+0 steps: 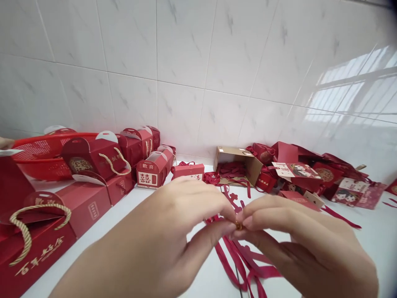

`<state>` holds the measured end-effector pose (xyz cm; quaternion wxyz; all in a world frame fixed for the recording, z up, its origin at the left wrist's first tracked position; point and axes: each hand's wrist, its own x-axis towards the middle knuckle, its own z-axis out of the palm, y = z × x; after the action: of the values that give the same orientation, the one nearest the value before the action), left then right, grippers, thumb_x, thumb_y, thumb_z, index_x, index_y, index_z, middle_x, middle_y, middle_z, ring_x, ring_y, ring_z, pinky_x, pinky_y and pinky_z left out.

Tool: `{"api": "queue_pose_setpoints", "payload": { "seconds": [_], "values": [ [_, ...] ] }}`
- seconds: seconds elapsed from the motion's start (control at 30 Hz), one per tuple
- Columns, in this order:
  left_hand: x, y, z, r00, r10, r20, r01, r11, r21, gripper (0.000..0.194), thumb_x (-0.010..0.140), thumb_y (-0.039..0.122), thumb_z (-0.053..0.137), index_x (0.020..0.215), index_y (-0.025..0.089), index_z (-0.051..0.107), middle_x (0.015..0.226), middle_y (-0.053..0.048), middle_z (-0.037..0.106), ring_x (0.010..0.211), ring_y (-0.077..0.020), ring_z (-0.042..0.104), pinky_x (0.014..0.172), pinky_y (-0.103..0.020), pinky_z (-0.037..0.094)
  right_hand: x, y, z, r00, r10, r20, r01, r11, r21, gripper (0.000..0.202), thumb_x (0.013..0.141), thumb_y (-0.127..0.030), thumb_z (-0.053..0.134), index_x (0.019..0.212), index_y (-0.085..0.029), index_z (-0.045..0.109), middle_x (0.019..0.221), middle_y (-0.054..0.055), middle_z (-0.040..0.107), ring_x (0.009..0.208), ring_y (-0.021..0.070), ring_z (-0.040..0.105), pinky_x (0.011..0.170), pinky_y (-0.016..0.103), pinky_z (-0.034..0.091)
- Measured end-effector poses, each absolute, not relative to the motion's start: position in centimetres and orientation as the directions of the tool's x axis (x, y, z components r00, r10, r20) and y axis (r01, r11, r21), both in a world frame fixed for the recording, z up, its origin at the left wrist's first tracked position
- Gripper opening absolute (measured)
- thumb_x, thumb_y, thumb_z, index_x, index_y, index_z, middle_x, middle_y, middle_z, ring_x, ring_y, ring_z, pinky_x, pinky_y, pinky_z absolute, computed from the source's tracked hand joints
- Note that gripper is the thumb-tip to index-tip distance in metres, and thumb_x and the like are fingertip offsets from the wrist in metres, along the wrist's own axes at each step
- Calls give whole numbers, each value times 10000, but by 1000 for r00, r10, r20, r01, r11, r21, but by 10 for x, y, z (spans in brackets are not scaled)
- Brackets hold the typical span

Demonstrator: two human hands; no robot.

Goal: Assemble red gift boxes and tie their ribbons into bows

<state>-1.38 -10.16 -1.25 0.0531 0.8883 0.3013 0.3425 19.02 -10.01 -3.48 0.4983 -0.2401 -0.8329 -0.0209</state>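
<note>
My left hand (167, 223) and my right hand (307, 244) meet at the fingertips, each closed in a pinch. Between them shows a small shiny gold-coloured piece (238, 225), mostly hidden by the fingers and too small to name. Dark red ribbons (229, 258) lie on the white table beneath the hands, some with cut-out flower shapes. Whether any ribbon is joined to the gold piece I cannot tell.
Red gift boxes with rope handles (89, 203) line the left, beside a red plastic basket (40, 153). An open cardboard box (238, 159) of ribbons stands by the tiled wall. Red boxes and printed bags (297, 170) pile up at right. Another person's hand (6, 143) shows at far left.
</note>
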Motion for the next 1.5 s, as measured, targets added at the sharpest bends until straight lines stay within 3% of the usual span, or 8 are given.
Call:
{"api": "queue_pose_setpoints", "payload": {
  "seconds": [0.33,0.5,0.6,0.7,0.93,1.2,1.37,1.5],
  "values": [
    [26,-70,-17,303,654,693,439,-742,507,126,865,249,591,768,253,671,657,55,650,574,-106,580,501,-198,458,215,-60,-33,-334,269,903,393,911,-126,187,781,-125,703,903,-266,726,799,-4,722,670,136,668,591,257,563],
    [38,-47,-29,258,707,658,451,-691,565,141,888,298,548,913,238,673,823,26,695,754,-134,637,659,-221,503,226,-52,-32,-281,361,889,456,866,-207,130,798,-131,682,830,-254,709,753,-19,707,681,134,655,613,273,553],
    [53,-19,-57,396,758,519,482,-653,585,181,904,301,498,915,209,652,887,-9,700,818,-161,641,708,-256,504,235,-51,-30,-177,420,890,505,815,-285,114,789,-128,685,826,-235,696,762,-7,700,701,144,655,621,289,558],
    [71,10,-102,643,736,212,624,-664,412,172,884,203,482,881,193,654,943,-39,695,892,-184,632,778,-284,495,241,-55,-26,-92,442,892,482,804,-348,104,794,-137,681,834,-233,689,767,-4,699,715,150,667,629,291,578],
    [84,39,-170,670,743,-1,717,-647,259,105,763,99,569,754,153,658,882,-97,667,840,-240,630,708,-317,486,247,-62,-22,-38,475,879,450,794,-409,42,802,-190,685,812,-230,683,761,-10,701,707,143,675,657,282,607],
    [77,40,-153,638,757,145,704,-649,288,167,760,76,484,655,162,581,745,-82,638,709,-212,603,658,-312,471,247,-61,-20,-11,513,858,432,776,-459,37,806,-178,676,804,-215,675,749,-11,684,715,134,669,652,272,592],
    [58,27,-99,473,809,350,664,-588,462,229,913,246,341,866,177,554,748,-29,639,646,-154,597,589,-261,470,247,-52,-22,128,522,843,372,763,-529,17,787,-207,698,784,-223,692,930,25,681,918,186,662,771,332,574],
    [48,-3,-61,285,846,449,432,-532,728,186,889,328,477,878,177,585,798,-26,670,695,-154,629,607,-254,487,246,-35,-29,253,602,757,192,736,-649,25,770,-238,715,789,-231,700,1034,39,680,1031,202,641,892,376,533]
  ]
}}
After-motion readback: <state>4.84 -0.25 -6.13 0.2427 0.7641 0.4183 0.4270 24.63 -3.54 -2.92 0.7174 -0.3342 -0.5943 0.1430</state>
